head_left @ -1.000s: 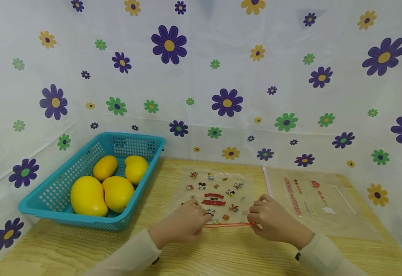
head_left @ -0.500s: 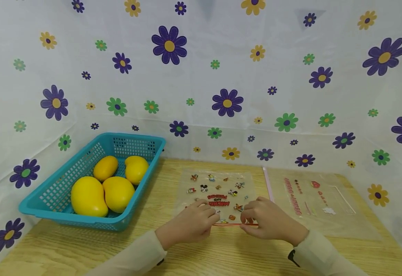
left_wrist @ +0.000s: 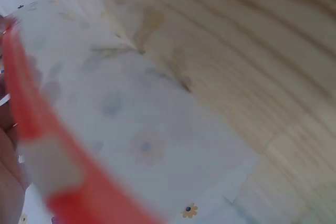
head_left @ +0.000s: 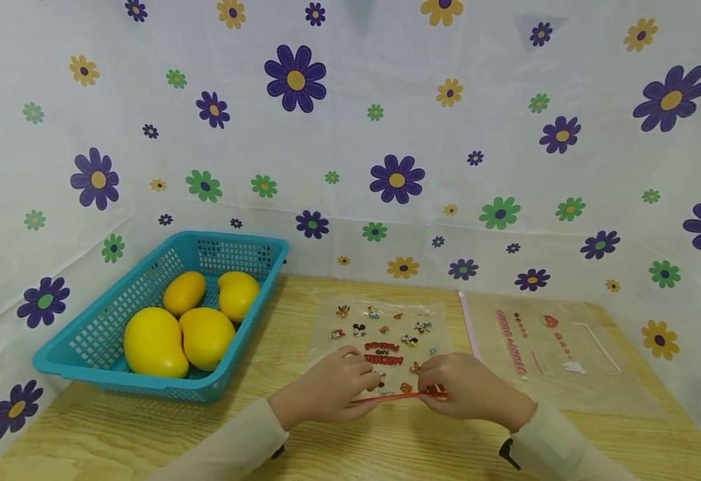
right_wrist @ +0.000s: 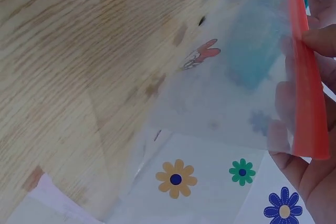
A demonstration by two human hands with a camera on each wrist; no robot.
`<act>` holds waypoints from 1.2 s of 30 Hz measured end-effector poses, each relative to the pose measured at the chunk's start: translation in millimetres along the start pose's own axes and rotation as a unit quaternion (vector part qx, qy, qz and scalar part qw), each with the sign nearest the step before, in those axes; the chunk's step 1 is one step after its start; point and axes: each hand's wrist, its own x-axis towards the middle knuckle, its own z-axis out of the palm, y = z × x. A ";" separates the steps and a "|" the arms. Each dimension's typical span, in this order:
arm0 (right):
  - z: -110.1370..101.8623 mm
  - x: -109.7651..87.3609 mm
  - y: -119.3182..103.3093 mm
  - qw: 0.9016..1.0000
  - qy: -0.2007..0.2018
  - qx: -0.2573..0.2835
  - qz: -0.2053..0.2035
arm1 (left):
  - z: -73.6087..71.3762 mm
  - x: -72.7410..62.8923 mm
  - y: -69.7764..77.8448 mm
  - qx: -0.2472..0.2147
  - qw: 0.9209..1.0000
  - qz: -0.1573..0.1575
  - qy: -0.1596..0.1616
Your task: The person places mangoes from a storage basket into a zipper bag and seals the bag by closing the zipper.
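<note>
In the head view, a clear bag [head_left: 380, 327] printed with cartoon figures lies on the wooden table [head_left: 308, 454], its red strip [head_left: 401, 397] along the edge nearest the person. The left hand [head_left: 329, 387] pinches that strip toward its left end, and the right hand [head_left: 470, 389] pinches it farther right. I judge the handling of the bag to be at an early point: the strip is in the fingers, but the bag looks flat and nothing shows inside it. All four yellow mangoes [head_left: 156, 342] sit in the blue basket [head_left: 121, 378] on the left, untouched. A second bag [head_left: 567, 381] with a pink strip [head_left: 469, 324] lies on the right, also untouched.

The left wrist view shows what the head view does not: a pale patch [left_wrist: 51, 165] on the red strip. This picture is blurred, so I cannot tell whether it is a slider or just a marking, nor whether the mouth is parted.

The right wrist view gives the grip more clearly: a digit presses the near face of the strip, and other fingers show through the film behind it. It also shows the strip's free end hanging past the fingers, which the right hand mostly hides from the head camera.
</note>
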 end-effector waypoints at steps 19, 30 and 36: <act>3.2 -0.8 -2.8 0.999 0.039 -0.016 -0.033 | -8.3 8.6 7.9 0.019 0.999 -0.007 -0.028; -7.7 2.5 -7.3 0.998 0.026 -0.002 0.057 | -0.2 9.4 2.7 0.096 0.975 -0.017 0.199; -11.9 5.9 -16.9 0.990 0.088 -0.015 0.111 | 1.5 6.8 -1.9 0.100 0.964 -0.047 0.241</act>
